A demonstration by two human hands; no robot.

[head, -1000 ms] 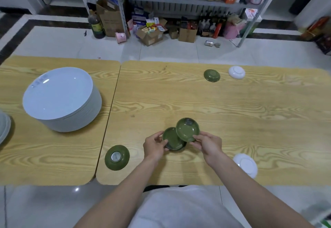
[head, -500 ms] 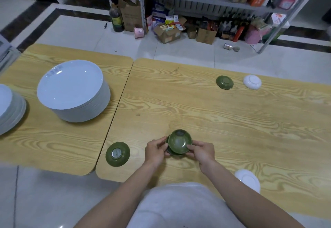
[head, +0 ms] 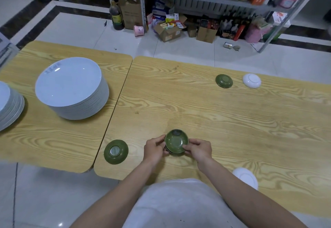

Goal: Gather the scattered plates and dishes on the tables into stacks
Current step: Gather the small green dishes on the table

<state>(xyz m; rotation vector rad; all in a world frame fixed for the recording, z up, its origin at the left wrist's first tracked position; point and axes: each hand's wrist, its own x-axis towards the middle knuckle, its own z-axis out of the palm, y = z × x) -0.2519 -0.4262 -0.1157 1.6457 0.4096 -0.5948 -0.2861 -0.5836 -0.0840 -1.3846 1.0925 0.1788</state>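
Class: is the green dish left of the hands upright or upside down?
Upside down: the small round green dish shows its foot ring uppermost.

The left wood-grain counter (head: 53, 138) carries a tall stack of round white plates (head: 71, 87) and a lower white plate stack (head: 9, 107) at its left edge. On the right wood-grain counter (head: 232, 120), set just beside it, are an overturned green dish (head: 116, 151) at the near left corner, a nested pair of green dishes (head: 176, 141) near the front, a far green dish (head: 224, 81) beside a far white dish (head: 251, 81), and a near white dish (head: 245, 177).
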